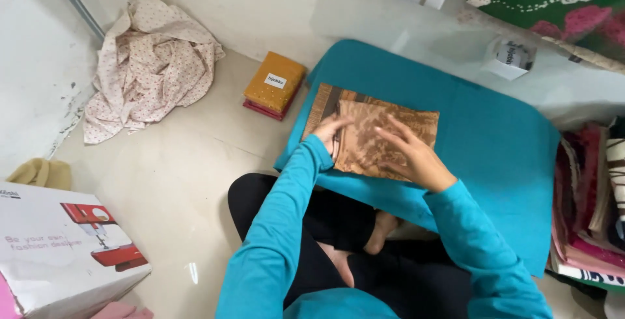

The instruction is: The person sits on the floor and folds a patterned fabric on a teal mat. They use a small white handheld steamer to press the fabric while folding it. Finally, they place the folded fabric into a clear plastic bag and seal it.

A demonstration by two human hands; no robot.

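left hand [330, 130] grips the left edge of the folded brown cloth [384, 138], fingers curled round it. right hand [413, 156] lies flat and open on top of the same cloth, fingers spread, pressing down. hands are close together, both on the cloth. the cloth sits on a teal mat [495, 143] on the floor, just ahead of the person's crossed legs. further out, a mustard-yellow packet [274, 84] rests on a red one just left of the mat. a crumpled spotted sheet [150, 62] lies by the wall, a sewing machine box [58, 247] at lower left, stacked fabrics [589, 208] at the right.
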